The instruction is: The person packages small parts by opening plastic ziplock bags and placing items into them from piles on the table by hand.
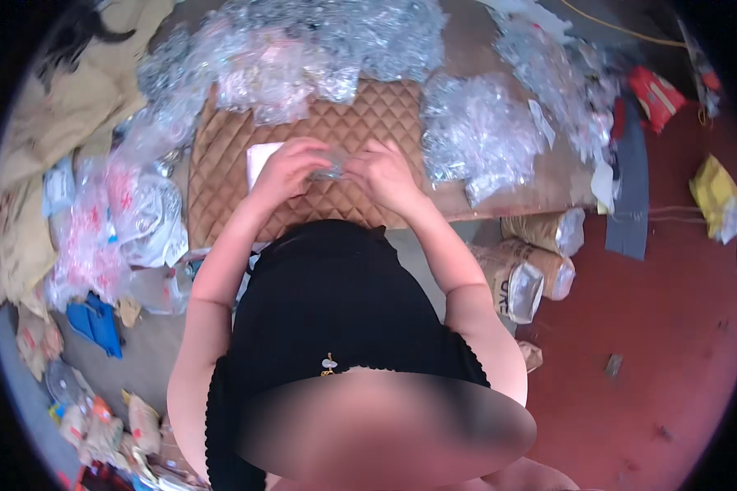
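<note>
Over a brown quilted mat (229,184), my left hand (291,170) and my right hand (385,176) face each other. A small piece of clear plastic (329,170), like a bag or wrapper, is stretched between them. Both hands have their fingers bent and closed on its ends; its details are too small to make out. A white, flat pad or stack (260,158) lies on the mat beside my left hand, partly hidden by it.
Piles of clear plastic packets (483,135) line the mat's right side, with more plastic (327,37) behind it. Plastic bags (143,209) gather at the left. Paper sacks (532,266) stand below the table's right edge; a yellow bag (716,196) lies farther right.
</note>
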### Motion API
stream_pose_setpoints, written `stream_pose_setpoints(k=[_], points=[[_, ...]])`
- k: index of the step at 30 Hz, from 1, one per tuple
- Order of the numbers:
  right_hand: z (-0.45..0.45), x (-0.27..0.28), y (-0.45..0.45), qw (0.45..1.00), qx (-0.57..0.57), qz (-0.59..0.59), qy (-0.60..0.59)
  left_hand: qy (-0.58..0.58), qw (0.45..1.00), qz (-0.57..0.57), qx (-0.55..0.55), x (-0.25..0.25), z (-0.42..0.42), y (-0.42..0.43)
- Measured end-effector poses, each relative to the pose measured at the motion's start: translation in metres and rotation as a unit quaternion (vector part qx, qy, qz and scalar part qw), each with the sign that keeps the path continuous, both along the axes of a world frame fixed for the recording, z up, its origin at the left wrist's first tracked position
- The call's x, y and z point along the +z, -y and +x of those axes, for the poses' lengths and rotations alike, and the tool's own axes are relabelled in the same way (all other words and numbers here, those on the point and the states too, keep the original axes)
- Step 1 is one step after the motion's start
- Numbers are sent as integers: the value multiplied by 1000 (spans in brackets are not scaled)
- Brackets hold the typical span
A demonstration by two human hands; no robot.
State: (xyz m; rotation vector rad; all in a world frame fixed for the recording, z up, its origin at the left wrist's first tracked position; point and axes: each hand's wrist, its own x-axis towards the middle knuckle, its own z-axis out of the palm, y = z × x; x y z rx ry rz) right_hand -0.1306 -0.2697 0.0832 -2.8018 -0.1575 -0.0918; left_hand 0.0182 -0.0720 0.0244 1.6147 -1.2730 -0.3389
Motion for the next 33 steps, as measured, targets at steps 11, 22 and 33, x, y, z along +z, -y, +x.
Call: stream_pose_setpoints(k=[11,22,33], points=[[-155,-51,164,921,-384,49,47,143,922,334,136,-76,-27,-56],[-123,-149,142,939,-230,-253,-31,124,931,328,103,-96,-24,-65],[-111,-196,199,938,-251,-236,-47,119,911,385,89,-91,-19,-70]])
